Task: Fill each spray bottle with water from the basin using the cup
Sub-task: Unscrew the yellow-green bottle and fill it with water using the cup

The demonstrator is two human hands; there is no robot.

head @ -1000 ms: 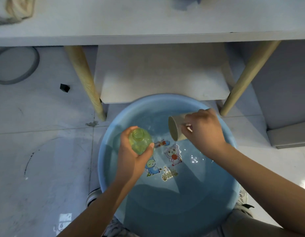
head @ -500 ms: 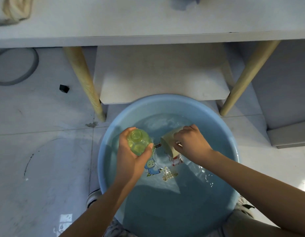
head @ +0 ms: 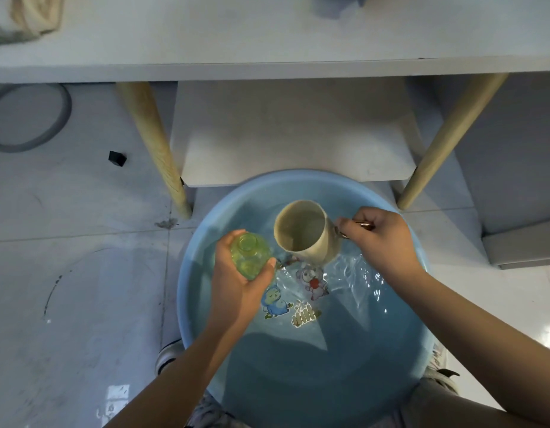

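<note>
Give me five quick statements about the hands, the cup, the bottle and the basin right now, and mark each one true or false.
1. The left hand grips a green bottle. True.
2. The bottle has its spray cap on. False: its mouth is open, with no cap on it.
3. The right hand holds the cup by its handle. True.
4. The cup lies on the floor beside the basin. False: it is held over the water inside the basin.
5. The basin is red. False: it is blue, with cartoon stickers on its bottom.
</note>
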